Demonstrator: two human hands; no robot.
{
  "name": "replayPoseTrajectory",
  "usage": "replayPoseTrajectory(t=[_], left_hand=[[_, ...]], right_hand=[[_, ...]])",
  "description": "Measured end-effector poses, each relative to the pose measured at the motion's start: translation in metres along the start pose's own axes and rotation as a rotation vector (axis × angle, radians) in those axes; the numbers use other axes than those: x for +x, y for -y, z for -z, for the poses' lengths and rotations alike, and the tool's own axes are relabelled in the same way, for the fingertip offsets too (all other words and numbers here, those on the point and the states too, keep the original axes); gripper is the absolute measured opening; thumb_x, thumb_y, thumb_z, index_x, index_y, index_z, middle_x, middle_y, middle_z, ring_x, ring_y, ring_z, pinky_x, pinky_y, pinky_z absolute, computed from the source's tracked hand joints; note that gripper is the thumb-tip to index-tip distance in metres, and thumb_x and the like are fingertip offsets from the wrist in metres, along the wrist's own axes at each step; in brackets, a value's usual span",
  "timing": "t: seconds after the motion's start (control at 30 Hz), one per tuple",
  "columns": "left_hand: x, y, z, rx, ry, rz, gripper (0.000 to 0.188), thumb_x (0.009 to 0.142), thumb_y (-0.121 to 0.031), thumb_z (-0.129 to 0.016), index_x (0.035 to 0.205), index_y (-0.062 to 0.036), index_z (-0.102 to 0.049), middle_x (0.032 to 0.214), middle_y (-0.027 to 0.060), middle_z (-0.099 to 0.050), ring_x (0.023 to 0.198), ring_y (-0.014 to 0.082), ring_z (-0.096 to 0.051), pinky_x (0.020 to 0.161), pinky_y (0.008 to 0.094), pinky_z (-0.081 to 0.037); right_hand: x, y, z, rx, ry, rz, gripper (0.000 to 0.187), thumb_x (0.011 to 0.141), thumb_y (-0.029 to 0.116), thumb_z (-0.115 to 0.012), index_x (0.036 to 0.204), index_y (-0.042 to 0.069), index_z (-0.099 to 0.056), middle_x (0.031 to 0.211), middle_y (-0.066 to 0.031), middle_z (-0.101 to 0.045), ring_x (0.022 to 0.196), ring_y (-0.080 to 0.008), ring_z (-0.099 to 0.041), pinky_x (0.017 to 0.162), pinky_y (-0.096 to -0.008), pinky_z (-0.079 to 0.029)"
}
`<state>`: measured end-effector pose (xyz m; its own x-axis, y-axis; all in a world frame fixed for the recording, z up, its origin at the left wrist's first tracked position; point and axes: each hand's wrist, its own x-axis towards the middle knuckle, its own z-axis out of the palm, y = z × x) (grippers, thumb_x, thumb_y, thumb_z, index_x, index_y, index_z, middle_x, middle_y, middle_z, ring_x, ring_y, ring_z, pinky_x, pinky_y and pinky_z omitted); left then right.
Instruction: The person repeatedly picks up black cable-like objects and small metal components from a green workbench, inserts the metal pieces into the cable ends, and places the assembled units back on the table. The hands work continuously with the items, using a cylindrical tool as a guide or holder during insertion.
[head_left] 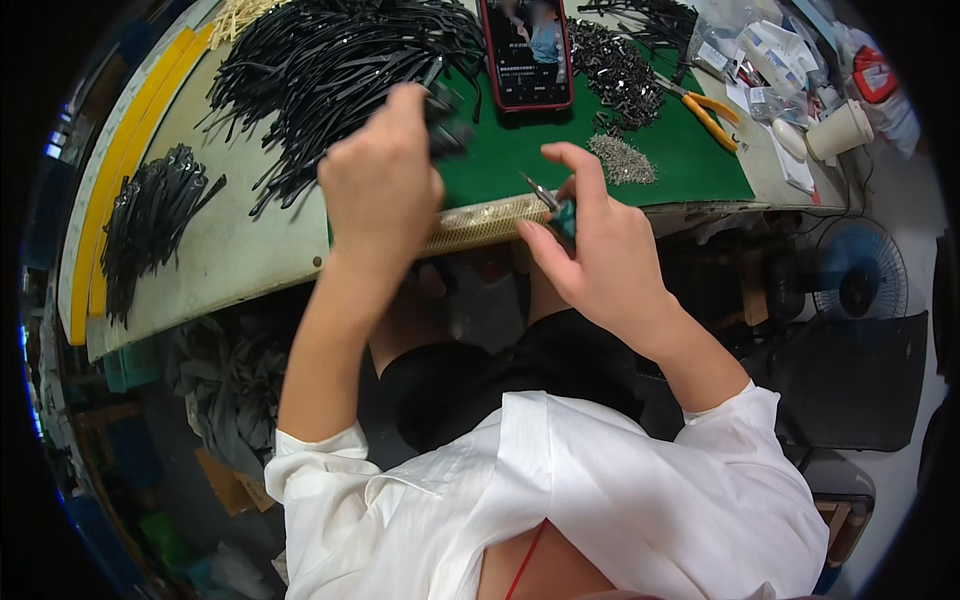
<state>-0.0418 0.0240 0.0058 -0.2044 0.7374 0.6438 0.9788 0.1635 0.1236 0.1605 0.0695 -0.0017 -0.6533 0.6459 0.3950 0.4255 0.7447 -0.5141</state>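
Phone (528,60): small pale text lines; right hand (606,240) curled round screwdriver (565,221); left hand (380,178) blurred, cannot tell grip.

Black straps (340,90) over a green mat (690,180), a teal-handled tool (564,222), a red-rimmed phone (571,60) — yellow strips (132,150), orange-handled pliers (708,115), silver-grey bits (622,160), gold mesh-patterned edging (480,225) — a white shirt (640,490) with red cord (525,562), black shorts (445,385).

Two hands (380,180) (612,238), one green-handled tool (564,218), one phone (528,55) at twelve o'clock, one pair of pliers (709,121) and one cup (842,130) at two, one fan (857,272) at three, and three heaps of black strips (325,90) (150,215) (648,22) are counted.
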Motion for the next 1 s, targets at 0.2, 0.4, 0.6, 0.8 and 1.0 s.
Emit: replayPoseTrajectory(t=[0.2,0.4,0.6,0.8,1.0], left_hand=[[0.071,0.064,-0.061,0.234,0.229,-0.048,0.022,0.081,-0.017,-0.067,0.099,-0.0048,-0.064,0.093,0.0158,-0.068,0.089,0.0346,-0.067,0.077,0.0449,-0.054],[0.084,0.069,-0.075,0.271,0.379,-0.070,0.012,0.072,-0.004,-0.066,0.082,-0.0014,-0.072,0.088,0.0197,-0.072,0.083,0.0374,-0.071,0.073,0.0443,-0.058],[0.076,0.076,-0.044,0.180,0.327,-0.049,0.020,0.076,-0.016,-0.073,0.094,-0.0073,-0.073,0.092,0.0174,-0.072,0.090,0.0361,-0.070,0.079,0.0454,-0.056],[0.068,0.064,-0.006,-0.196,0.279,0.064,0.027,0.087,-0.017,-0.069,0.111,-0.0048,-0.071,0.082,0.0118,-0.071,0.080,0.0254,-0.069,0.074,0.0367,-0.052],[0.021,0.025,0.024,-1.132,0.351,0.220,0.043,0.085,0.006,-0.052,0.127,0.0000,-0.058,0.077,0.0040,-0.062,0.075,0.0110,-0.062,0.067,0.0237,-0.045]], right_hand=[[-0.009,-0.020,0.008,0.127,0.060,-0.062,0.057,0.084,0.018,-0.072,0.130,0.002,-0.043,0.077,-0.0199,-0.065,0.068,-0.0420,-0.065,0.061,-0.0468,-0.051],[-0.011,-0.047,0.034,0.085,0.048,-0.156,0.047,0.084,0.014,-0.068,0.123,0.004,-0.046,0.086,-0.0201,-0.066,0.078,-0.0430,-0.066,0.069,-0.0474,-0.052],[0.004,-0.079,0.063,-0.073,0.247,-0.061,0.028,0.086,0.013,-0.061,0.112,0.007,-0.053,0.101,-0.0160,-0.062,0.097,-0.0350,-0.063,0.084,-0.0428,-0.050],[0.013,-0.085,0.068,-0.170,0.401,-0.024,0.028,0.086,0.012,-0.062,0.112,0.006,-0.056,0.105,-0.0133,-0.063,0.100,-0.0306,-0.062,0.088,-0.0398,-0.049],[0.023,-0.085,0.061,-0.253,0.411,0.004,0.029,0.086,0.013,-0.060,0.113,0.008,-0.057,0.101,-0.0156,-0.064,0.095,-0.0347,-0.063,0.084,-0.0440,-0.050]])
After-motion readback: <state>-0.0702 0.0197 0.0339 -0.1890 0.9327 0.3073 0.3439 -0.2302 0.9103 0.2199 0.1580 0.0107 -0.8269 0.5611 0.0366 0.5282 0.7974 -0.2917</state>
